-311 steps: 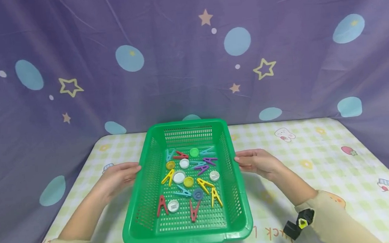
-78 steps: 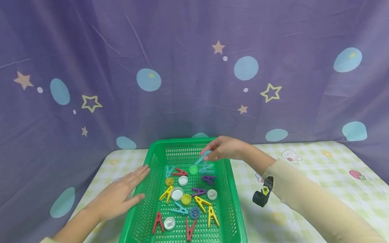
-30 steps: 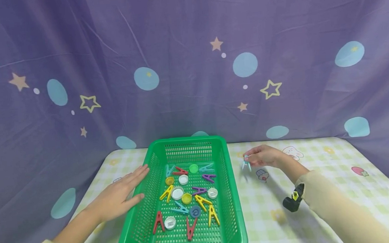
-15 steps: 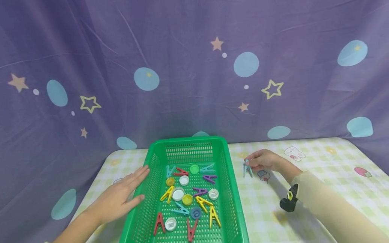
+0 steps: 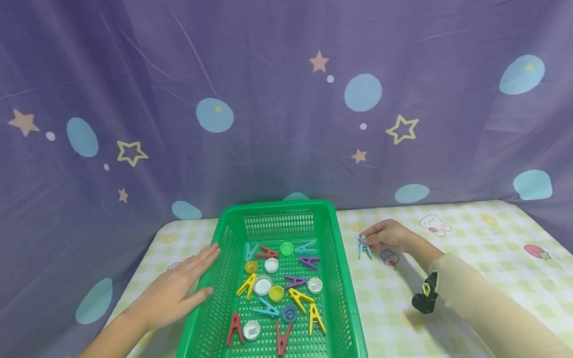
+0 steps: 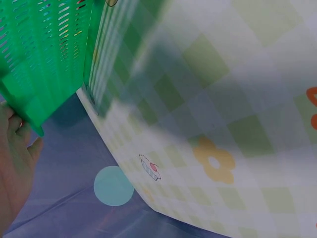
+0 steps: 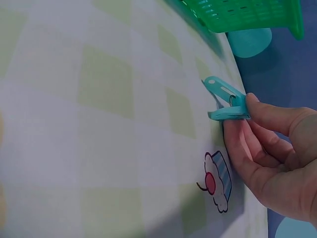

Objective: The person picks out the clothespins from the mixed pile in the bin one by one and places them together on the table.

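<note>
My right hand (image 5: pixel 389 235) pinches a light blue clothespin (image 5: pixel 364 248) at the table, to the right of the green basket (image 5: pixel 350 285). In the right wrist view, thumb and fingers of the hand (image 7: pixel 282 148) hold one end of the clothespin (image 7: pixel 230 101), its two legs spread apart. My left hand (image 5: pixel 176 289) rests with straight fingers at the basket's left rim; the left wrist view shows that hand (image 6: pixel 17 158) by the green wall (image 6: pixel 44 64). Inside the basket lie several clothespins, among them a purple one (image 5: pixel 295 281) and a red one (image 5: pixel 234 329), and round caps, one white (image 5: pixel 262 285).
A checked cloth (image 5: pixel 453 284) with printed figures covers the table. Behind it hangs a purple curtain (image 5: pixel 274 146) with stars and blue ovals. The basket fills the table's middle-left part.
The light blue clothespin has gone from above the basket to the table on the right, in my right hand. My left hand has shifted from gripping the rim to lying along it with straight fingers.
</note>
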`<state>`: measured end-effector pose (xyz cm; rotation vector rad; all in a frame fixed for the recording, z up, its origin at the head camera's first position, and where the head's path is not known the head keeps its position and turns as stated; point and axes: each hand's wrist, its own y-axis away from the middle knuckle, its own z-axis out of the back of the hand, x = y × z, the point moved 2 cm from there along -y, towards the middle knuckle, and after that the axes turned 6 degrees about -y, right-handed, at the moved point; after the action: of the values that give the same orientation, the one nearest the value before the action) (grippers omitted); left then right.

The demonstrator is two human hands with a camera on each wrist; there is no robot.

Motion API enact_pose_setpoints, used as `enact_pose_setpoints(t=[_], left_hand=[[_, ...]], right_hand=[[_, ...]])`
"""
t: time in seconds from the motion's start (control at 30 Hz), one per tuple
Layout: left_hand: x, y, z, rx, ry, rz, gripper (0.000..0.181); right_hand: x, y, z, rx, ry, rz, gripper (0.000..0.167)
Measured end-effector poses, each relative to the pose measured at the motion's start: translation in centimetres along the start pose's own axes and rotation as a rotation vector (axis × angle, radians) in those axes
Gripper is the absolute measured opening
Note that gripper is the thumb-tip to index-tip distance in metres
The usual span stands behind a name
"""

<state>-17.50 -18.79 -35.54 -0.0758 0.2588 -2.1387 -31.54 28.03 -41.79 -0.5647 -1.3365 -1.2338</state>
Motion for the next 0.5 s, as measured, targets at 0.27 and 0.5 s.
enact_pose_setpoints(t=[0.27,0.5], left_hand=[[-0.03,0.00,0.01,0.003,0.013,0.002,0.069],[0.05,-0.01,-0.08,-0.001,-0.002,0.000,0.069]], right_hand=[[-0.33,-0.42,-0.16,-0.060,0.005,-0.001,0.037],[-0.55,-0.51,-0.35,-0.093,0.020,0.028,0.036]])
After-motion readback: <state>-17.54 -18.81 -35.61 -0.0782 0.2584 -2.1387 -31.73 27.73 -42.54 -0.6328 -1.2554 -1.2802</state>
